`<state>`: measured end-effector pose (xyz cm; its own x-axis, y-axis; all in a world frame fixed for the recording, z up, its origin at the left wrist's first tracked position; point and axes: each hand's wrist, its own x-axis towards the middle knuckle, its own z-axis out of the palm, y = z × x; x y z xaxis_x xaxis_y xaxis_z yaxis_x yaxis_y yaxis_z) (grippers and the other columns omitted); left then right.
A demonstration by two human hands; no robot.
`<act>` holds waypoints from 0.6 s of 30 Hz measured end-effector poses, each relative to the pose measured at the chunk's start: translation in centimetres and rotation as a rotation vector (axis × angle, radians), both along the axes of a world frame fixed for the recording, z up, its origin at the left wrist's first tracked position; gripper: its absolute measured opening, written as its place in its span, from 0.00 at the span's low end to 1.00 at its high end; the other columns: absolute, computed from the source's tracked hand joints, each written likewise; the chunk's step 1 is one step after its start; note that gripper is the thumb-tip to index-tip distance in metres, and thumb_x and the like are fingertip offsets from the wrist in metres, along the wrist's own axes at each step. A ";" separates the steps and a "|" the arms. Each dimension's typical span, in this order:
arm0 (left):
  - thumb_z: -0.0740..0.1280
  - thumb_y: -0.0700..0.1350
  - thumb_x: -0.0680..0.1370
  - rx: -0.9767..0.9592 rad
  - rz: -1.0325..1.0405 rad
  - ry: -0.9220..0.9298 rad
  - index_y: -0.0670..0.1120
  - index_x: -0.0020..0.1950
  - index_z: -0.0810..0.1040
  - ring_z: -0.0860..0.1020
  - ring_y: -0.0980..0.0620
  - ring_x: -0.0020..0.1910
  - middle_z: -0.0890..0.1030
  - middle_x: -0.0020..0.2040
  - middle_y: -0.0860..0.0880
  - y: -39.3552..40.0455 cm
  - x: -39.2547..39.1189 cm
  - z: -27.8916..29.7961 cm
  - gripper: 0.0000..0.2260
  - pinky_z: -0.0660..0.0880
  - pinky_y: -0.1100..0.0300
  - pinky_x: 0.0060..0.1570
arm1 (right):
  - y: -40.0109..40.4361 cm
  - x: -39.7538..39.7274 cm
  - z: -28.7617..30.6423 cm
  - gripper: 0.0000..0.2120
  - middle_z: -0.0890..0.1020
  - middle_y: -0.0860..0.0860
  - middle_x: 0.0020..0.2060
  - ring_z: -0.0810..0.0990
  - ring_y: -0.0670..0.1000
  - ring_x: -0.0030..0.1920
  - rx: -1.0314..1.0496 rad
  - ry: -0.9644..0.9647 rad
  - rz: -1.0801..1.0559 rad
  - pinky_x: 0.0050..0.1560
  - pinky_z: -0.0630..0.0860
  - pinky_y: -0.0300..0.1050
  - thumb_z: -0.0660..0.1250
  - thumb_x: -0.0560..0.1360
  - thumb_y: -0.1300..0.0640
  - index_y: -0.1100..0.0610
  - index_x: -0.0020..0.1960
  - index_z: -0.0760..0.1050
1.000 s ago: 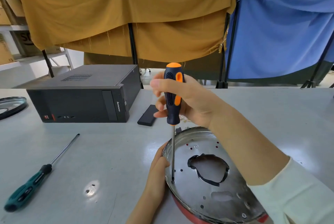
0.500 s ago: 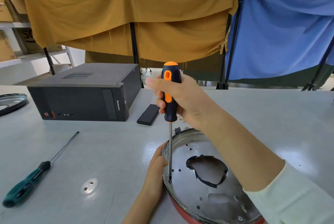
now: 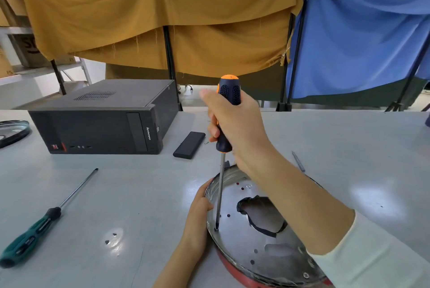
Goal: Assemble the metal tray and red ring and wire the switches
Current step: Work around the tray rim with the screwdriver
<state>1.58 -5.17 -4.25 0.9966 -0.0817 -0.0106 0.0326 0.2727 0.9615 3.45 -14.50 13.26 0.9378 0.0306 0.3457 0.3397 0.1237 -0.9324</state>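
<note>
The right hand (image 3: pixel 235 124) is gripping the black and orange handle of a screwdriver (image 3: pixel 226 113), fingers curled around it. The screwdriver is standing almost upright, and its tip is resting on a screw (image 3: pixel 216 229) near the left edge of the metal tray (image 3: pixel 232 239). The tray is sitting on the red ring (image 3: pixel 235 269), at the near side of the table (image 3: pixel 139 194). The left hand (image 3: pixel 197 213) is holding the tray's left rim, thumb touching the edge. A green screwdriver (image 3: pixel 32 232) is lying on the table well apart to the left, and a black computer (image 3: pixel 104 122) is standing behind.
</note>
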 end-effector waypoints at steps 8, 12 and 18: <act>0.60 0.39 0.70 0.029 0.011 0.038 0.52 0.58 0.80 0.82 0.49 0.53 0.84 0.55 0.47 0.0 0.5 -0.6 0.19 0.79 0.62 0.41 | -2.0 0.4 2.1 0.12 0.71 0.49 0.27 0.69 0.48 0.24 -0.081 0.068 0.789 0.31 0.70 0.42 0.62 0.75 0.59 0.54 0.33 0.68; 0.62 0.43 0.70 0.015 0.018 0.043 0.55 0.54 0.82 0.83 0.52 0.52 0.85 0.52 0.51 -0.1 0.4 -0.5 0.16 0.79 0.64 0.40 | 0.4 -0.9 0.6 0.15 0.69 0.49 0.25 0.67 0.45 0.22 -0.066 -0.040 0.214 0.25 0.68 0.38 0.67 0.76 0.54 0.52 0.33 0.67; 0.65 0.46 0.66 -0.013 0.009 0.054 0.55 0.55 0.82 0.82 0.50 0.55 0.84 0.55 0.50 -0.1 0.5 -0.8 0.18 0.79 0.56 0.47 | -1.1 -0.3 1.4 0.07 0.75 0.49 0.30 0.74 0.48 0.28 -0.085 0.022 0.471 0.35 0.76 0.44 0.69 0.75 0.56 0.55 0.41 0.72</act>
<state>2.08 -5.23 -5.02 0.9953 -0.0731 -0.0632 0.0816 0.2856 0.9549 3.14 -15.59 14.66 0.8220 0.4815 0.3040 0.2454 0.1823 -0.9521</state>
